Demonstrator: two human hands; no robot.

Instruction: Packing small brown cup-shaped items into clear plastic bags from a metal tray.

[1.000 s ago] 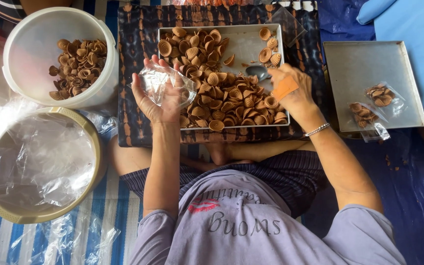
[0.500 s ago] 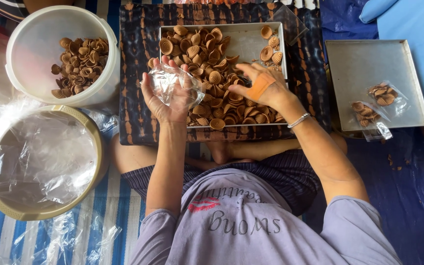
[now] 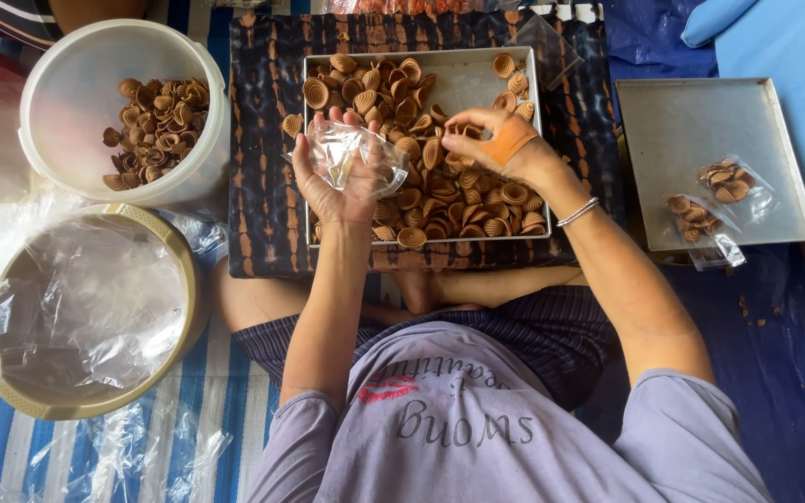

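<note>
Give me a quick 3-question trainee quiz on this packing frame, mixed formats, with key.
1. True or false: the left hand holds a clear plastic bag.
2. Where is the right hand? A) in the white bucket B) over the metal tray of brown ridged snacks C) on the second tray
3. How many filled small bags lie on the second tray?

Key: 1 true. 2 B. 3 two.
</note>
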